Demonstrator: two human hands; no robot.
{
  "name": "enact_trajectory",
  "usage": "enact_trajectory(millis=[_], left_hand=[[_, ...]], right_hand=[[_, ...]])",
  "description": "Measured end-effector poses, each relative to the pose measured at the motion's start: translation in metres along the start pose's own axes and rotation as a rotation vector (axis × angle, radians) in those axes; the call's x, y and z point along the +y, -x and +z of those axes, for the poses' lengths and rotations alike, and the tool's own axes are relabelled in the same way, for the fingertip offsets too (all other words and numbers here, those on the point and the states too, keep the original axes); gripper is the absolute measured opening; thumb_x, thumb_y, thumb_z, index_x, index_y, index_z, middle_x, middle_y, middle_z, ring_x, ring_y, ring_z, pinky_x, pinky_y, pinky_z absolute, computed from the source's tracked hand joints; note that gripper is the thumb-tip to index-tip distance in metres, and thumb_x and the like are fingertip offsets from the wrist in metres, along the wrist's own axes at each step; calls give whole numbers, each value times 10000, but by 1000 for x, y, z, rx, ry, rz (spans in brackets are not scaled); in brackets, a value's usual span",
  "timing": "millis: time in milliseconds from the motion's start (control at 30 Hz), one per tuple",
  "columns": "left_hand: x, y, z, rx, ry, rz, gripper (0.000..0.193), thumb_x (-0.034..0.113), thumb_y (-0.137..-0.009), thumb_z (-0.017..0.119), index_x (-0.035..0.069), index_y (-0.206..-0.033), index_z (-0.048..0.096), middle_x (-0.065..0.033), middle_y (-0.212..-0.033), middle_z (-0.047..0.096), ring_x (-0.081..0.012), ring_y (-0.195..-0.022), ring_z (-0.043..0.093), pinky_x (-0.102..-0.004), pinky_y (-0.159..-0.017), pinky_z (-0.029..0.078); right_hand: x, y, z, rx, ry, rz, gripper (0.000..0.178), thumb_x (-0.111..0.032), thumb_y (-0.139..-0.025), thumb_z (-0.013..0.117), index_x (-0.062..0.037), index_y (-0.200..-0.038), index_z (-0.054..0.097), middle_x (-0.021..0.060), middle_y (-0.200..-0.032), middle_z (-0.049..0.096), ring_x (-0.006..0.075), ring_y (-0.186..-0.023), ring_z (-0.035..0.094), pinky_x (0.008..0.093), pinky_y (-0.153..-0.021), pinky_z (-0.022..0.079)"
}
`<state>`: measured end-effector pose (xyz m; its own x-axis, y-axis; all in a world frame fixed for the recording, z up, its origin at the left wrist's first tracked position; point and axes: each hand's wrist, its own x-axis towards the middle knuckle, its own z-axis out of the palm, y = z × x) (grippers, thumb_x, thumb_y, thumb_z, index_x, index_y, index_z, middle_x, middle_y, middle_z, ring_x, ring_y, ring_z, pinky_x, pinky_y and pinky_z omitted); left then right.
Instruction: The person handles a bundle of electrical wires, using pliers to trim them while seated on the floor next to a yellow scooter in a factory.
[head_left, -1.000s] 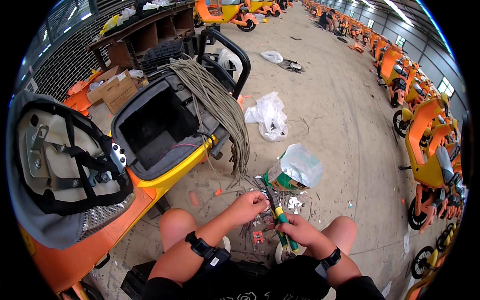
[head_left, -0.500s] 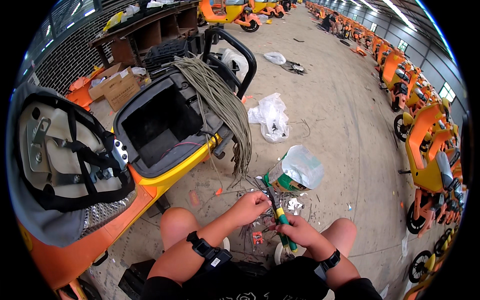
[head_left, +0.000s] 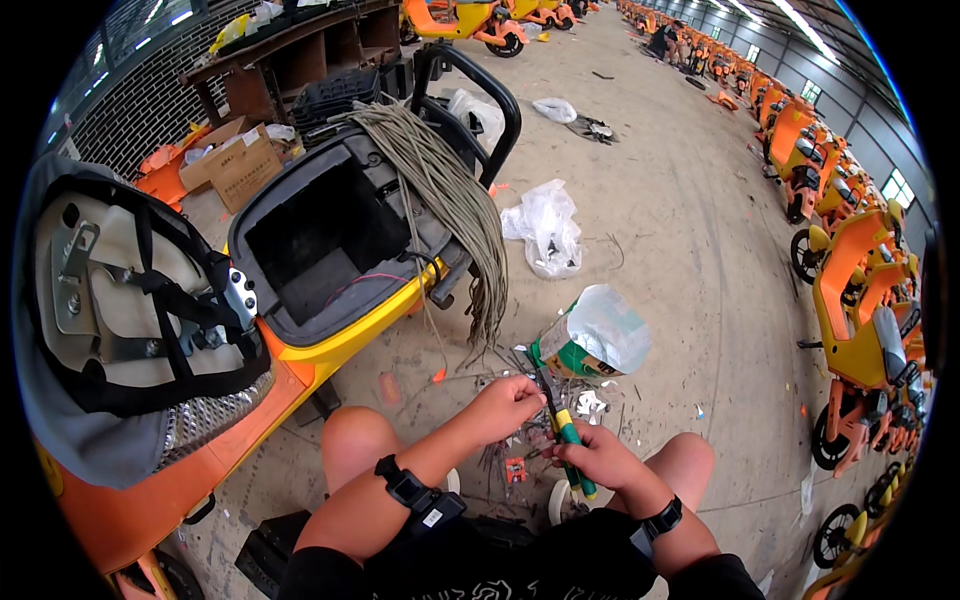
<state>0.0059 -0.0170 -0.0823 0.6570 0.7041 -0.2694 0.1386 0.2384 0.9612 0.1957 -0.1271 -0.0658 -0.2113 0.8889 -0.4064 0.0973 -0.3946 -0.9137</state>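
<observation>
Evidently, low in the middle of the frame, the right hand [head_left: 602, 456] is wrapped around the pliers [head_left: 567, 432], fingers curled over the green and yellow handles, which lie nearly together and slant up to the left. Just beside it, the left hand [head_left: 515, 403] is narrow, thumb and fingers drawn into a pinch next to the dark metal head; whether anything thin sits between those fingertips, I cannot tell. To do this close handwork well, I judge that the pinch should be firm but sit clear of the metal edges, that the squeeze should be slow and even, and that a grip low on the handles gives better leverage; a hurried squeeze could nip a fingertip. Just beyond the hands, white scraps [head_left: 590, 402] lie on the floor [head_left: 700, 320] before a green bucket [head_left: 562, 357], good light ground for seeing small bits. Farther up, near the middle, rests a clear plastic bag [head_left: 550, 245], while at left a rope [head_left: 440, 185] drapes over the back of an orange and yellow scooter [head_left: 240, 420]. Farther off, parked scooters [head_left: 850, 320] line the right edge, and a cardboard box [head_left: 248, 172] sits at upper left.
</observation>
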Motion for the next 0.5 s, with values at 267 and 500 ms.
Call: enact_trajectory(millis=[267,500], left_hand=[[8,2,1,-32,93,-59,171,200,-951,582,30,-956,599,33,-725,527,-42,-635,459,-198,-562,375],[10,3,-5,-141,274,-85,151,185,-974,548,39,-953,583,29,-758,521,-32,-633,433,-171,-551,358]], right_hand=[[-10,4,-4,-22,92,51,263,-97,-897,564,21,-1129,603,83,-957,694,139,-860,635,277,-789,504],[-24,13,-9,-97,-134,144,304,-107,-916,528,34,-1180,580,103,-964,691,161,-866,655,289,-797,517]])
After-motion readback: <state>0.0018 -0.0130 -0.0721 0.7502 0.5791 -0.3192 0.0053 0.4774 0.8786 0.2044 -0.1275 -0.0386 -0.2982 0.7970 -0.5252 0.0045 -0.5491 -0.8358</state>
